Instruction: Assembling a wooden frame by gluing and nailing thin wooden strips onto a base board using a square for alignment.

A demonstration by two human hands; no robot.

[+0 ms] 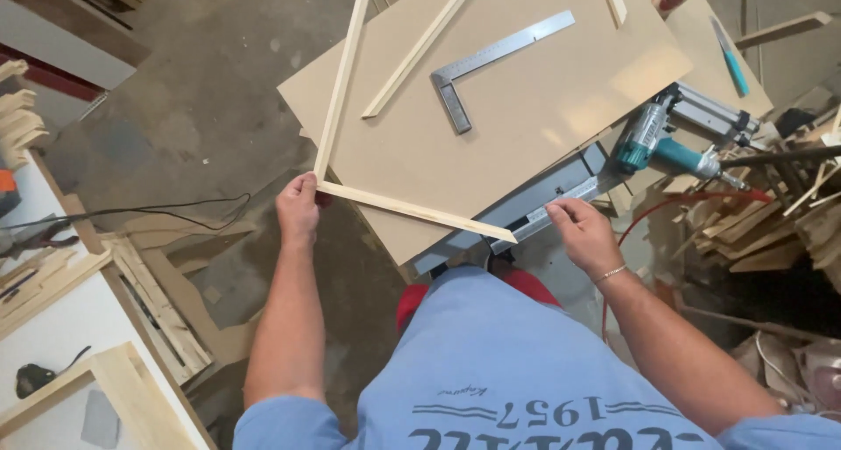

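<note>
While the person is standing over the worktop [526, 108], the left hand [298, 209] is gripping the corner where two thin wooden strips [412, 211] are meeting, at the board's near edge. The right hand [583, 231] is resting with loosely curled fingers on a metal ruler [561, 209] just beside the near strip's end. Farther off, a steel square [491, 64] is lying flat; a teal nail gun [674, 143] is sitting to its right.

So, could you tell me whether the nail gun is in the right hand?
No, the nail gun lies on the board; the right hand touches a ruler.
</note>
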